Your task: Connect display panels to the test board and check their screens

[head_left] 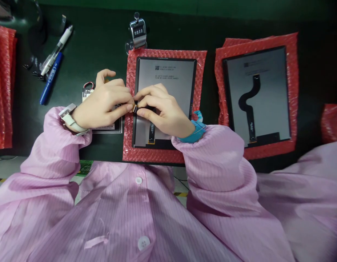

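Observation:
A grey display panel lies on a red bubble-wrap sheet in front of me. My right hand is over the panel, thumb and fingers pinched on the connector end of a black flex cable. The cable's lower end rests near the panel's bottom edge; its middle is hidden by my hand. From the left, my left hand meets it at the small connector, its thumb and index finger pressed together there. Under my left hand lies a partly hidden circuit board with a red wire.
To the right, a second panel with a curved black cable lies on red bubble wrap. A tally counter stands behind. Pen, blue marker and red wrap are left. A person's pink sleeve shows at right.

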A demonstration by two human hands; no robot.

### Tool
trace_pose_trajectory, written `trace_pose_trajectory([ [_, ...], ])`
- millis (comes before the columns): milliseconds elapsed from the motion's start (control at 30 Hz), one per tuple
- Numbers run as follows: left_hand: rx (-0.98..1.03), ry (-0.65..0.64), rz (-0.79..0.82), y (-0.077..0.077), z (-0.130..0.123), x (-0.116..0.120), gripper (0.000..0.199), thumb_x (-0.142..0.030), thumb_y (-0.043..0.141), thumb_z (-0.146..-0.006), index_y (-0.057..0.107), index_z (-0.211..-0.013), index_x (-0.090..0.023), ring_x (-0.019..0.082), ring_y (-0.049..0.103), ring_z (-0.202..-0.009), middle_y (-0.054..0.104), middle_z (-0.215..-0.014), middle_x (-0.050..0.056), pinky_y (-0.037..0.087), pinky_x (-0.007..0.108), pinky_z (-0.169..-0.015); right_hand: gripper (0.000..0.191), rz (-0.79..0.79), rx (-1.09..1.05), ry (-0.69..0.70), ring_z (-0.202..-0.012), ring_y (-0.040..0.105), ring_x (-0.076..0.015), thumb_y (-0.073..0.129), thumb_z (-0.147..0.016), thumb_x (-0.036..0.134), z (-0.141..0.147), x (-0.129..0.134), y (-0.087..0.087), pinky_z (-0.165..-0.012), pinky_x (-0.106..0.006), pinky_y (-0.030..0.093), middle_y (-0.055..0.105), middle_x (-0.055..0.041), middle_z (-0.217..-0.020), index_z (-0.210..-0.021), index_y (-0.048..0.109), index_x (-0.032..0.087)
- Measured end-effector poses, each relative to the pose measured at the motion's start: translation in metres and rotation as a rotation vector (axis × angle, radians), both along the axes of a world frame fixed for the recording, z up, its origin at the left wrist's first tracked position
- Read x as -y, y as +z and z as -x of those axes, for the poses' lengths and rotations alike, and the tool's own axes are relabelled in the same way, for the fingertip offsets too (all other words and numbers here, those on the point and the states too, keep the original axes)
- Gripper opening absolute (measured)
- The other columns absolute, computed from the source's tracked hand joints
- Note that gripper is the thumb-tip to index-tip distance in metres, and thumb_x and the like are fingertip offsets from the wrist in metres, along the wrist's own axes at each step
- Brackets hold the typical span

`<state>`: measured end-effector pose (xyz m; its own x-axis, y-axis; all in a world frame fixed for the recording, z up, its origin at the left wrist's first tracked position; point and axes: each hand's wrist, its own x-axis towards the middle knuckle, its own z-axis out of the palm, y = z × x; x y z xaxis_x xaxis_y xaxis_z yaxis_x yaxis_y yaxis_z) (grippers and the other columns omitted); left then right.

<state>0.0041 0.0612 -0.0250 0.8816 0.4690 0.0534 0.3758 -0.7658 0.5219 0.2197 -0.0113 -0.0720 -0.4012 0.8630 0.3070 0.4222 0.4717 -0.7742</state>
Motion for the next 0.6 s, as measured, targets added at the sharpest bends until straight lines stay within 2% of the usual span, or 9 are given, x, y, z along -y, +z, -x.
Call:
trace_pose_trajectory([
  [167,-0.008,-0.006,0.005,0.0005,0.0000,0.0006,0.037,-0.041,0.038,-0.100,0.066,-0.083,-0.025,0.025,0.062,-0.092,0.068,-0.079,0.002,0.024,0.056,-0.116,0.024,0.013,-0.002,0.001,-0.112,0.054,-0.0237,0.052,-0.102,0.037,-0.0007,0.0003,0.0003,-0.105,-0.048,0.040,0.064,-0.0063,-0.115,-0.092,0.063,0.019],
  [467,0.008,-0.002,0.000,-0.0004,-0.0018,0.0017,0.034,-0.040,0.041,-0.099,0.064,-0.079,-0.025,0.025,0.062,-0.090,0.068,-0.077,0.003,0.033,0.053,-0.111,0.025,0.017,-0.018,-0.007,-0.109,0.055,-0.0225,0.052,-0.102,0.037,0.0004,0.0008,0.0022,-0.106,-0.048,0.040,0.064,-0.0053,-0.111,-0.088,0.062,0.018],
  [600,0.006,0.014,-0.040,-0.0021,-0.0018,0.0016,0.034,-0.040,0.041,-0.099,0.065,-0.080,-0.025,0.025,0.062,-0.089,0.067,-0.075,0.003,0.028,0.056,-0.114,0.027,0.018,-0.026,-0.009,-0.109,0.054,-0.0224,0.051,-0.103,0.039,0.0009,0.0010,0.0014,-0.106,-0.048,0.038,0.064,-0.0055,-0.110,-0.088,0.060,0.018],
])
